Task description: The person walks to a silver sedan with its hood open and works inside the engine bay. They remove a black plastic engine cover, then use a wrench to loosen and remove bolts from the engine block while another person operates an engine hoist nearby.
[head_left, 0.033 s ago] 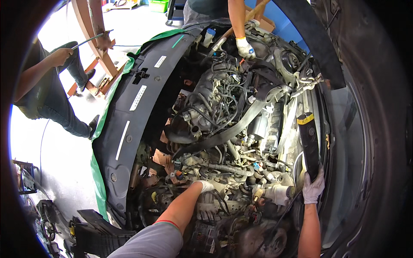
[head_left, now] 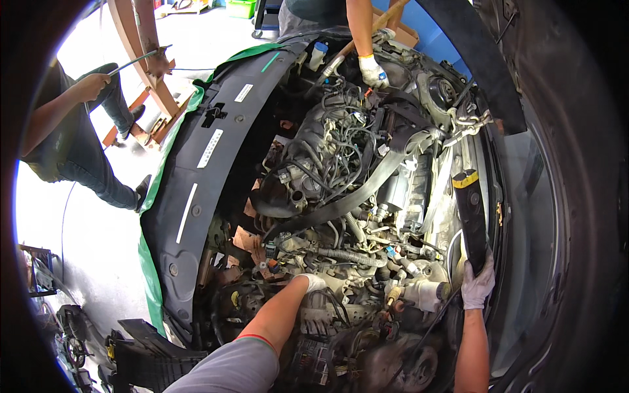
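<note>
My right hand (head_left: 478,285), in a pale glove, is closed around the lower end of a long black work light (head_left: 470,209) with a yellow top end. The light stands along the windshield side of the engine bay, and the parts to its left are brightly lit. Reaching in from below, my gloved left hand (head_left: 314,283) rests among hoses and metal parts; its fingers are mostly hidden. Close by it are a ribbed hose (head_left: 350,257) and black cables. A wide grey lifting strap (head_left: 354,200) runs across the engine (head_left: 314,137).
At the far side, a co-worker's gloved hand (head_left: 373,73) touches the engine area beside a wooden pole (head_left: 354,46). A chain (head_left: 473,124) meets the strap. Another person (head_left: 78,131) sits at left holding a rod. A black front panel (head_left: 209,150) borders the bay over green sheeting.
</note>
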Available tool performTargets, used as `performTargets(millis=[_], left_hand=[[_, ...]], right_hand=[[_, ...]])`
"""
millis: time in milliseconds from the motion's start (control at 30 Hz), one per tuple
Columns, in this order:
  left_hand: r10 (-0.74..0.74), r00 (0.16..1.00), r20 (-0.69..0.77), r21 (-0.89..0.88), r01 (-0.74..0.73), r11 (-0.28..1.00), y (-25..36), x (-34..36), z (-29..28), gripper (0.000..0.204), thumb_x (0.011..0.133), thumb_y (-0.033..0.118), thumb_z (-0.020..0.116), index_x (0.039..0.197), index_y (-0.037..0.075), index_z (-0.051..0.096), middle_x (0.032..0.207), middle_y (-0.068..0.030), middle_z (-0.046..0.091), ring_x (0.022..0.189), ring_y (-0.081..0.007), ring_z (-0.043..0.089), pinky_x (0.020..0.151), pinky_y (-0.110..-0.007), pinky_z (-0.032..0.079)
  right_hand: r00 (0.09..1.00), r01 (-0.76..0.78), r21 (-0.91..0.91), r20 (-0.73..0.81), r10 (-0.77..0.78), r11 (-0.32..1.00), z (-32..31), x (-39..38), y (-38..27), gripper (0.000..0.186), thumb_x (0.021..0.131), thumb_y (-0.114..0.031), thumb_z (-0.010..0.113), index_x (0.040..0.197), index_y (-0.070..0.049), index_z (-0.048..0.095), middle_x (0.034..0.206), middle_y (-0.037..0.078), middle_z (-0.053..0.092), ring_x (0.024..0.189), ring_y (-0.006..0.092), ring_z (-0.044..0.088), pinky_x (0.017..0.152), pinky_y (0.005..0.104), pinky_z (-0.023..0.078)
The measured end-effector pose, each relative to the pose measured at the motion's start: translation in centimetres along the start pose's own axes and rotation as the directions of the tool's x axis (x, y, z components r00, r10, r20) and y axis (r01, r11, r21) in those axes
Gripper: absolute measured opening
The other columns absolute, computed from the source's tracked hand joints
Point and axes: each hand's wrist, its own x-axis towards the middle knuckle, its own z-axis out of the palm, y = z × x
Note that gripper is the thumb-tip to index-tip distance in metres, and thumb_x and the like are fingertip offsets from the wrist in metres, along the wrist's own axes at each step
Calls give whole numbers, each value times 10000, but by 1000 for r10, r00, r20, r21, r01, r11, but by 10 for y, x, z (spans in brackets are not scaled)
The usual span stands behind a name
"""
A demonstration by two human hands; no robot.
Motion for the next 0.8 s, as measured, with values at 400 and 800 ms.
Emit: performTargets(millis=[400,800], left_hand=[[192,981,28,397,-188,898,-16,2,7,362,1045,92,381,1256,33,669,1324,-100,673,1123,-255,669,964,-401,498],[69,997,22,455,-72,887,6,-32,-6,311,1027,79,444,1215,35,688,1264,-81,703,1142,-247,683,968,-392,525]], right_hand=[[998,-27,-7,52,27,1000,-5,8,-13,656,841,-165,789,1398,56,520,1343,244,634,1188,406,648,1019,429,521],[997,-55,-46,42,57,997,-9,11,-18,635,824,-205,786,1378,17,568,1317,213,655,1160,385,661,1011,431,530]])
